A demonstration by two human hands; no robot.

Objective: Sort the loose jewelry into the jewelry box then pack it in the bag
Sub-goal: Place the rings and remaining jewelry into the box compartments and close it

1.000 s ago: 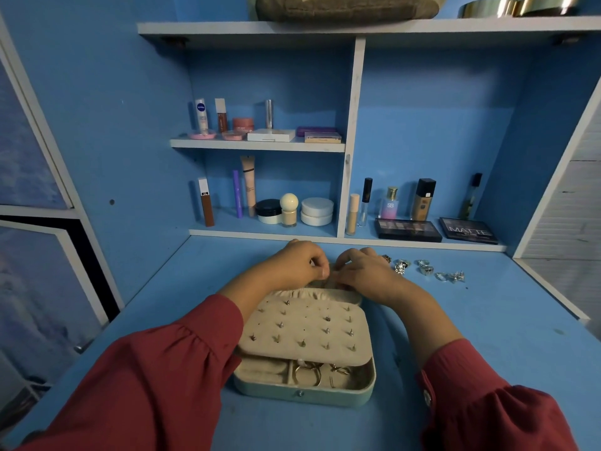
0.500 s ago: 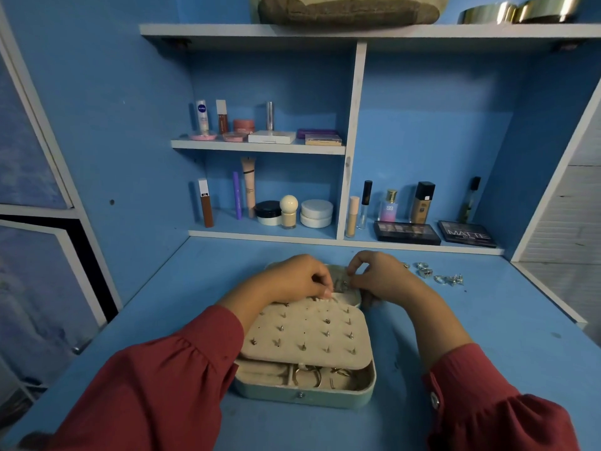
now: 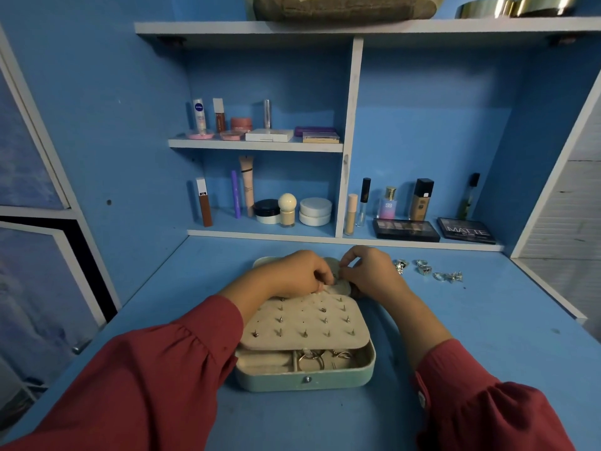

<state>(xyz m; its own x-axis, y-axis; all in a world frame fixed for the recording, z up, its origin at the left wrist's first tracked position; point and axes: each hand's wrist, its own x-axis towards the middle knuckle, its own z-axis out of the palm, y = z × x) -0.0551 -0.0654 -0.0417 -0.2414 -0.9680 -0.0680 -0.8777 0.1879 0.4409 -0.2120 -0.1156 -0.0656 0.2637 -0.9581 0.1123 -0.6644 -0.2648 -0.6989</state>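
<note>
Drawn together above the jewelry box's (image 3: pixel 304 380) far edge, left hand (image 3: pixel 300 271) and right hand (image 3: pixel 369 270) pinching something tiny; loose rings (image 3: pixel 424 270) just right of right hand.

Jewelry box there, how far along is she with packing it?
Partly done. The jewelry box lies open, with studs on its earring panel and rings in the front compartment. Both hands, left and right, are pinching something tiny at the panel's far edge. Loose silver pieces wait on the desk; bagging isn't started.
</note>
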